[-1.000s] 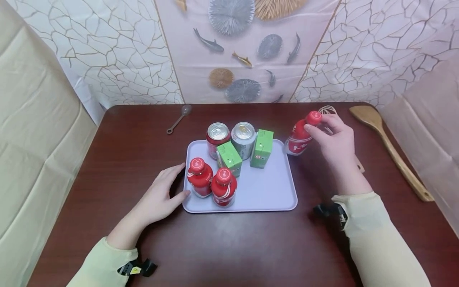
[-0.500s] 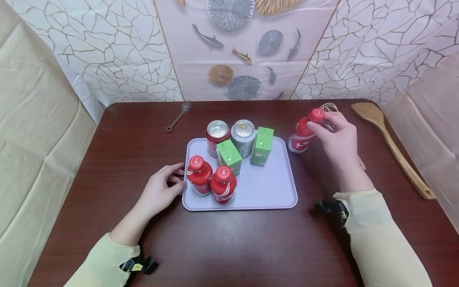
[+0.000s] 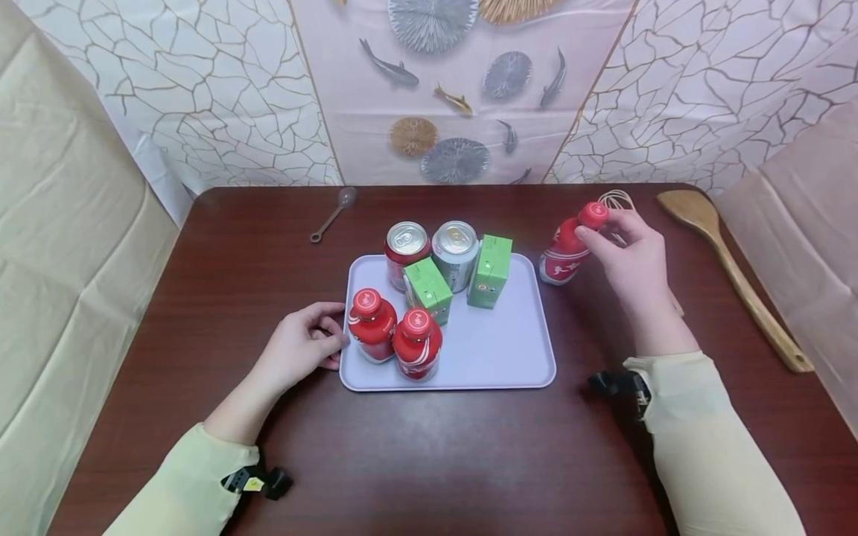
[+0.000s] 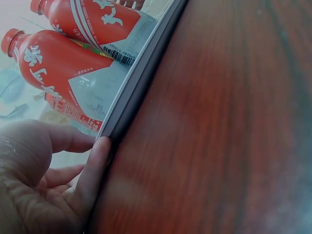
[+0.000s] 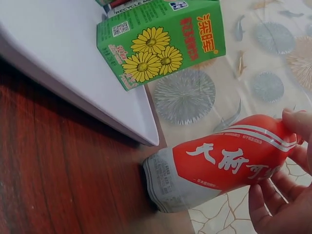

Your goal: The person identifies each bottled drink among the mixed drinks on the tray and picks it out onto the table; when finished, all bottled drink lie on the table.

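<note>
My right hand [image 3: 631, 249] holds a red-labelled plastic bottle [image 3: 561, 253] by its neck, just below the red cap. In the right wrist view the bottle's base is close to the tabletop, right of the tray. My left hand [image 3: 302, 344] pinches the left rim of the pale lilac tray [image 3: 499, 357], thumb and forefinger meeting at the edge in the left wrist view. Two similar bottles stand at the tray's left, one bottle [image 3: 372, 327] beside another bottle [image 3: 418, 346]. Behind them are a green drink carton [image 3: 429, 289], a second green carton [image 3: 491, 272], a red can [image 3: 406, 253] and a silver can [image 3: 456, 257].
A small grey spoon [image 3: 334, 214] lies at the table's back left. A wooden spatula [image 3: 733, 279] lies along the right side. Behind my right hand a whisk [image 3: 617, 199] is partly hidden. Patterned cloth hangs beyond the table [image 3: 429, 461].
My left hand's fingers, spread beside the tray earlier, have drawn together onto its rim. The bottle in my right hand has shifted slightly right, away from the tray, and stands more upright.
</note>
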A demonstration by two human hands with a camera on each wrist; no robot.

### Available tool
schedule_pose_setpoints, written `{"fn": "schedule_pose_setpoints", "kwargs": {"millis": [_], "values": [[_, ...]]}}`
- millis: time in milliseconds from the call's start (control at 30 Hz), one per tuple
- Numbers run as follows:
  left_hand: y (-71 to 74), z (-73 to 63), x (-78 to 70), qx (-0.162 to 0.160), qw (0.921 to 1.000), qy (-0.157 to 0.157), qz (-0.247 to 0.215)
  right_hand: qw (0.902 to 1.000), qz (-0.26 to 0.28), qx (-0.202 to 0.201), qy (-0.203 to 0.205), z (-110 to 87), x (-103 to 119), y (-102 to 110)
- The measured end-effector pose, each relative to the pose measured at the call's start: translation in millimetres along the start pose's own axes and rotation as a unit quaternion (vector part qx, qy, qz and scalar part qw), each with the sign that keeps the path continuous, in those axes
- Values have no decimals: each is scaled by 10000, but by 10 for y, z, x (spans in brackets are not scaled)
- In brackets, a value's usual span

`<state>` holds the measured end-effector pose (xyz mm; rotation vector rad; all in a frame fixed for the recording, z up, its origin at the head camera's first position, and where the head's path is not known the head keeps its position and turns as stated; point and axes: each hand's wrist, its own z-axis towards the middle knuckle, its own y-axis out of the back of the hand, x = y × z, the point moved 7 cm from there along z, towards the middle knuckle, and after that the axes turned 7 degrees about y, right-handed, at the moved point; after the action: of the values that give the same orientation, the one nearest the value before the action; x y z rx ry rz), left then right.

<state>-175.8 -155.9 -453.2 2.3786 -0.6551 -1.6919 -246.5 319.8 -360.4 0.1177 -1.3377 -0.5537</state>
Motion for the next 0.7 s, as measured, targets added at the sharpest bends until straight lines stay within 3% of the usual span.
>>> {"fn": "schedule_pose_setpoints", "kwargs": {"millis": [333, 433, 600, 700], "values": [[18, 87, 6, 23, 9998, 165, 135, 9978, -368, 388, 390, 5, 105, 8], [25, 107, 0, 71, 9997, 146, 161, 9981, -265, 193, 513, -13, 194, 64], [42, 150, 1, 146, 9994, 223, 232, 9937, -220, -583, 934, -86, 427, 192], [41, 163, 2, 195, 9993, 261, 193, 9888, 315, -711, 1273, -174, 616, 184]]}}
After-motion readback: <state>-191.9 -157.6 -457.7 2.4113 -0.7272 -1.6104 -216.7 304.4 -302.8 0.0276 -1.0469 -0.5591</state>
